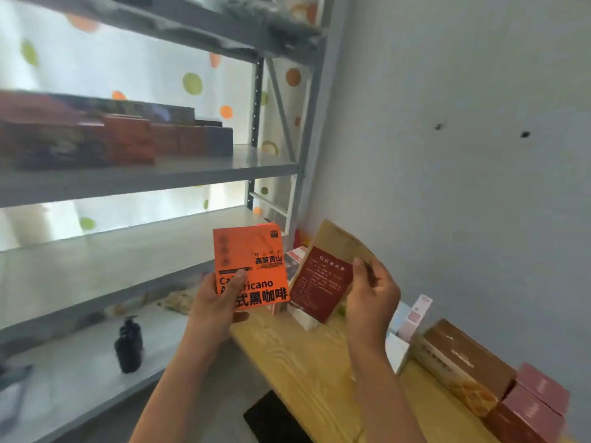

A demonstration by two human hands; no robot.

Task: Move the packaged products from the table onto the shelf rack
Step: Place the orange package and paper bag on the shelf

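Two packaged products are being held above the near end of the wooden table (307,372), one per hand. Left hand (217,302) is gripping an orange black-coffee packet (252,266) at its lower left corner, thumb (237,281) lying across the printed front, the other fingers curling behind; the packet is standing upright, facing the camera. Right hand (371,298) is gripping a kraft-paper pouch with a dark red label (323,279) along its right edge, thumb on the front, the remaining fingers wrapping behind; the pouch is tilting to the left, its top leaning away. Both items are hanging just in front of the grey metal shelf rack (198,174), level with its bare third shelf and not touching it. Behind the pouch, small white and pink boxes (412,318) are standing on the table against the wall. Further right, a long brown carton (463,366) is lying beside stacked pink-red cartons (534,401). On the rack's upper shelf, a row of dark and red boxes (128,139) is standing, blurred. On the lowest visible shelf, a black pump bottle (129,345) is standing upright.
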